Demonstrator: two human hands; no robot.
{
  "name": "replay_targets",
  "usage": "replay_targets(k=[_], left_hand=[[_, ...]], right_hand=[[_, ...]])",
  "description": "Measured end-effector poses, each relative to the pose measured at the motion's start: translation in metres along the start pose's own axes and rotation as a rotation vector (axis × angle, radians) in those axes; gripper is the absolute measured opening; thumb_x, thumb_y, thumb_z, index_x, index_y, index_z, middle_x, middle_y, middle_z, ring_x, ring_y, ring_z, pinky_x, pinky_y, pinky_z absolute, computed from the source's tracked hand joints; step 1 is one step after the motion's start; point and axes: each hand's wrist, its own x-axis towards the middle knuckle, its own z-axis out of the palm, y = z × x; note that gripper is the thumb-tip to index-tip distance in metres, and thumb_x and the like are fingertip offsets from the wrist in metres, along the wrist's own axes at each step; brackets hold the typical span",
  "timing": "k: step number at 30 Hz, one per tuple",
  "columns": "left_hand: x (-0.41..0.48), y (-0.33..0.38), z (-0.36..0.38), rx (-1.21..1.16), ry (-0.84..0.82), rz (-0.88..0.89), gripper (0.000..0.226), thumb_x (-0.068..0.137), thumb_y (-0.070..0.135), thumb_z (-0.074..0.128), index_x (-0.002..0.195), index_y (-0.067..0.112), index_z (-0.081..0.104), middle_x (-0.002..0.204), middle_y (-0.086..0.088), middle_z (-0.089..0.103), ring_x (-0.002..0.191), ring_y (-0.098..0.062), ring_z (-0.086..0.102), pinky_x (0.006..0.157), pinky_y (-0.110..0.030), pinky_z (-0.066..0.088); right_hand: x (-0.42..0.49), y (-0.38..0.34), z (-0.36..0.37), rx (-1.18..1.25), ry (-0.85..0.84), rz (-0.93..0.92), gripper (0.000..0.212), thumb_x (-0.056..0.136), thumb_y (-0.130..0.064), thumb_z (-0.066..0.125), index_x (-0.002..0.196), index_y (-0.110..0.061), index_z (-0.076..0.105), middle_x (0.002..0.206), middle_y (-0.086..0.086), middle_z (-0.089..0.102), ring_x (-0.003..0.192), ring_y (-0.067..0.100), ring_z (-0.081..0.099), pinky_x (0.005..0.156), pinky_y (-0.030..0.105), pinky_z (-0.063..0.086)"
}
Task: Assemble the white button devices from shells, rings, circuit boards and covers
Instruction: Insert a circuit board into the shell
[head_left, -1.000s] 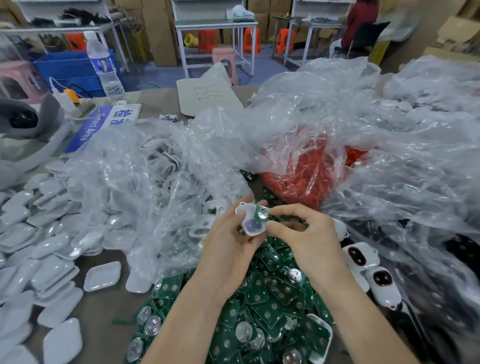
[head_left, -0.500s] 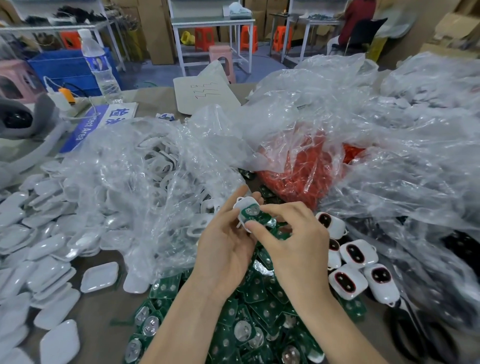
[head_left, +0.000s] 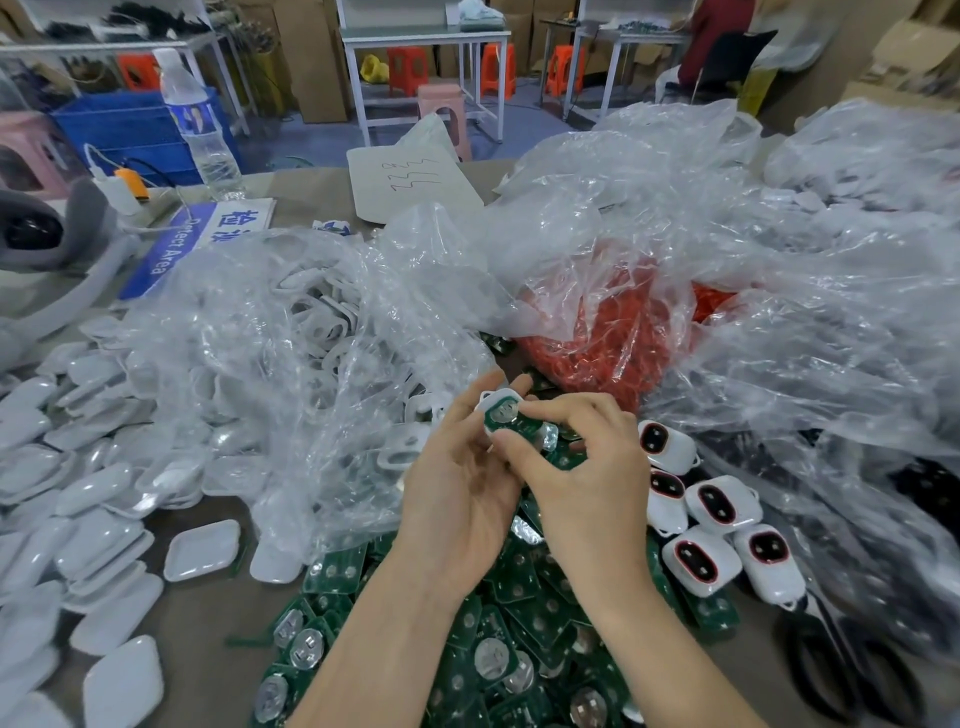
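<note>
My left hand (head_left: 462, 488) holds a white shell (head_left: 493, 402) with a green circuit board (head_left: 511, 420) lying in it, its round metal disc facing up. The thumb and fingers of my right hand (head_left: 582, 467) pinch the board at its lower edge. Under both forearms lies a heap of green circuit boards (head_left: 498, 649). Several white devices with red rings (head_left: 711, 525) lie just right of my right hand. White covers (head_left: 78, 493) are spread at the left. A clear bag of white shells (head_left: 311, 338) sits behind my left hand, a bag of red rings (head_left: 613, 332) behind my right.
Crumpled clear plastic bags (head_left: 805, 312) cover the right side and back of the table. Black scissors (head_left: 852, 670) lie at the lower right. A water bottle (head_left: 200, 130), a blue "Defect Area" sign (head_left: 182, 244) and a paper sheet (head_left: 410, 182) stand at the back.
The board moved from above the shell down into it. Both hands stayed together over the board heap, and the view shifted a little so more finished devices show at the right.
</note>
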Motion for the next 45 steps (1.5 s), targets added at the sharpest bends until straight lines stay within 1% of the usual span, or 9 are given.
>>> replay_targets(k=[4, 8, 15, 19, 24, 32, 38, 41, 45], left_hand=[[0.000, 0.000, -0.001, -0.011, 0.002, 0.006, 0.048, 0.076, 0.013, 0.055, 0.124, 0.007, 0.060, 0.126, -0.017, 0.065, 0.119, -0.029, 0.059, 0.108, -0.042, 0.042], [0.000, 0.001, -0.001, -0.031, -0.019, 0.015, 0.042, 0.079, 0.010, 0.054, 0.121, 0.006, 0.060, 0.124, -0.019, 0.065, 0.111, -0.027, 0.064, 0.097, -0.038, 0.051], [0.000, -0.003, -0.003, 0.220, -0.001, 0.107, 0.030, 0.097, -0.003, 0.041, 0.113, 0.012, 0.061, 0.117, -0.008, 0.071, 0.095, -0.018, 0.070, 0.082, -0.030, 0.058], [-0.001, -0.004, -0.004, 0.339, 0.010, 0.144, 0.030, 0.098, -0.003, 0.043, 0.110, 0.017, 0.062, 0.116, -0.005, 0.072, 0.097, -0.019, 0.069, 0.075, -0.024, 0.059], [-0.001, -0.003, -0.004, 0.402, -0.023, 0.162, 0.030, 0.098, -0.004, 0.044, 0.110, 0.017, 0.061, 0.115, -0.006, 0.072, 0.093, -0.017, 0.069, 0.075, -0.025, 0.058], [0.000, -0.002, -0.005, 0.472, -0.039, 0.178, 0.038, 0.096, -0.008, 0.041, 0.114, 0.016, 0.064, 0.101, -0.003, 0.073, 0.082, -0.011, 0.067, 0.068, -0.021, 0.056], [-0.001, -0.001, -0.005, 0.513, -0.067, 0.151, 0.047, 0.094, -0.013, 0.036, 0.120, 0.014, 0.064, 0.105, -0.009, 0.072, 0.089, -0.014, 0.069, 0.073, -0.025, 0.057], [-0.001, -0.002, -0.004, 0.539, -0.075, 0.133, 0.049, 0.096, -0.012, 0.035, 0.124, 0.016, 0.063, 0.113, -0.010, 0.071, 0.098, -0.016, 0.068, 0.083, -0.030, 0.058], [-0.001, -0.003, -0.004, 0.524, -0.088, 0.120, 0.048, 0.096, -0.012, 0.037, 0.123, 0.017, 0.063, 0.106, -0.006, 0.072, 0.098, -0.015, 0.068, 0.089, -0.033, 0.057]], right_hand=[[-0.001, 0.001, 0.003, -0.029, -0.002, 0.017, 0.023, 0.072, -0.032, 0.080, 0.091, -0.022, 0.073, 0.092, -0.018, 0.054, 0.097, 0.009, 0.048, 0.083, 0.008, 0.032], [-0.001, 0.004, 0.002, 0.018, -0.043, 0.063, 0.020, 0.072, -0.031, 0.080, 0.090, -0.027, 0.072, 0.094, -0.017, 0.054, 0.100, 0.009, 0.052, 0.086, 0.015, 0.038], [0.003, 0.007, -0.004, 0.257, -0.128, 0.263, 0.020, 0.074, -0.022, 0.080, 0.081, -0.037, 0.070, 0.094, -0.018, 0.065, 0.093, -0.012, 0.055, 0.072, 0.000, 0.038], [0.003, 0.009, -0.005, 0.290, -0.141, 0.292, 0.019, 0.075, -0.022, 0.080, 0.081, -0.037, 0.071, 0.095, -0.019, 0.067, 0.091, -0.011, 0.056, 0.070, 0.001, 0.039], [0.006, 0.008, -0.008, 0.232, -0.135, 0.269, 0.016, 0.077, -0.023, 0.079, 0.084, -0.035, 0.071, 0.096, -0.018, 0.066, 0.093, -0.006, 0.058, 0.081, 0.014, 0.045], [0.007, 0.006, -0.008, 0.001, -0.098, 0.087, 0.016, 0.078, -0.023, 0.078, 0.091, -0.029, 0.071, 0.094, -0.018, 0.058, 0.091, -0.006, 0.054, 0.077, 0.004, 0.037], [0.011, 0.006, -0.012, -0.052, -0.115, 0.106, 0.013, 0.077, -0.027, 0.078, 0.087, -0.031, 0.071, 0.090, -0.016, 0.057, 0.089, -0.004, 0.053, 0.077, 0.007, 0.038], [0.016, 0.006, -0.016, -0.055, -0.147, 0.144, 0.011, 0.076, -0.027, 0.079, 0.084, -0.028, 0.072, 0.089, -0.014, 0.058, 0.087, 0.000, 0.056, 0.078, 0.012, 0.041], [0.020, 0.004, -0.019, -0.050, -0.157, 0.159, 0.011, 0.075, -0.024, 0.079, 0.083, -0.024, 0.072, 0.088, -0.014, 0.058, 0.086, 0.000, 0.057, 0.074, 0.008, 0.041]])
